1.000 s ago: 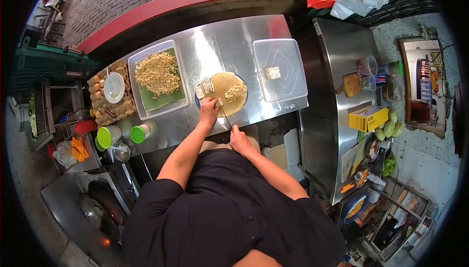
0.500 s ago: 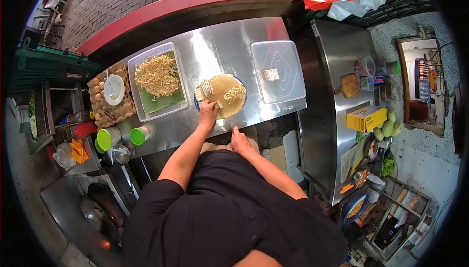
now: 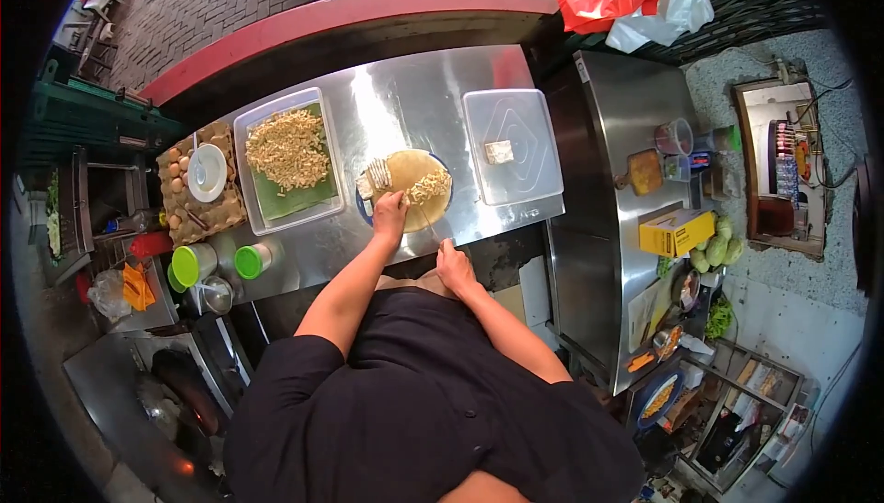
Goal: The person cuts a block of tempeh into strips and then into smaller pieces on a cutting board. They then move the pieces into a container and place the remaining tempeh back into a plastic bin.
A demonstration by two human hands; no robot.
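Observation:
On the steel counter lies a round board [image 3: 401, 164] with a dark blue rim around it. White tempeh slices [image 3: 378, 174] lie in a row at its left, and a heap of small cut tempeh pieces [image 3: 429, 186] sits at its right. The fingers of my left hand [image 3: 391, 212] are pinched together on the board between the two; they press on a bit of tempeh that they mostly cover. My right hand [image 3: 453, 266] is wrapped around a knife [image 3: 426, 219] at the counter's front edge, its thin blade reaching over the board beside my left fingertips.
Left of the board, a clear tub [image 3: 338, 172] holds leaf-lined chopped tempeh [image 3: 287, 149]. Egg trays [image 3: 228, 218] carry a white bowl [image 3: 208, 174]. Green-lidded jars [image 3: 250, 262] stand near the front. At right, a tempeh block [image 3: 499, 151] rests on a plastic lid [image 3: 516, 186].
My left hand has shifted right, away from the row of slices, toward the cut pieces. The knife blade now shows over the board. The whole view has shifted slightly.

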